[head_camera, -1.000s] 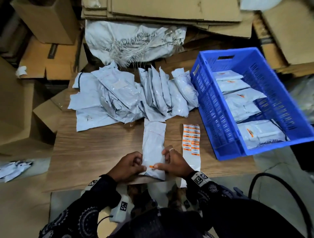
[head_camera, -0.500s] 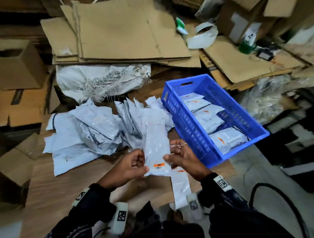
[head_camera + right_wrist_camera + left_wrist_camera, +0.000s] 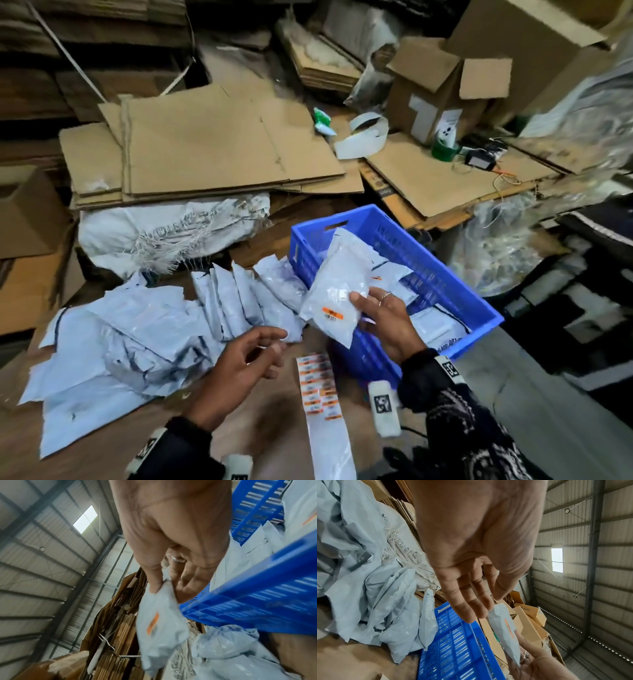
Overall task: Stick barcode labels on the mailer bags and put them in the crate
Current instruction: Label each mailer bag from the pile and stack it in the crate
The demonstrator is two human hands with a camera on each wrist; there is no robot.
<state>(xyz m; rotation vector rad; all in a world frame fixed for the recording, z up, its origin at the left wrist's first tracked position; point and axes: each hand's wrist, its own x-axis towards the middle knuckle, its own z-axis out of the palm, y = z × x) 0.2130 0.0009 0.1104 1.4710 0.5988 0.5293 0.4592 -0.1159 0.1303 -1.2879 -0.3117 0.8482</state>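
Note:
My right hand (image 3: 373, 308) (image 3: 168, 588) pinches a grey mailer bag (image 3: 337, 284) (image 3: 159, 626) (image 3: 505, 631) with an orange barcode label (image 3: 331, 312) near its lower end, holding it over the near left rim of the blue crate (image 3: 462, 287) (image 3: 453, 642). Several labelled bags lie inside the crate. My left hand (image 3: 263, 346) (image 3: 474, 601) hovers empty, fingers relaxed, over the table left of the bag. A strip of barcode labels (image 3: 320, 387) lies on the wooden table (image 3: 102, 442) between my hands. A heap of unlabelled mailer bags (image 3: 137, 335) covers the table's left and middle.
A white woven sack (image 3: 164, 233) lies behind the heap. Flattened cardboard sheets (image 3: 205, 150) and an open cardboard box (image 3: 442, 96) stand behind the crate. A roll of label backing (image 3: 363, 137) and a green tape roll (image 3: 443, 150) sit on cardboard. Black cable lies at right.
The labelled bag was lifted off the table and carried right to the crate by my right hand. My left hand let go of it and now hangs empty.

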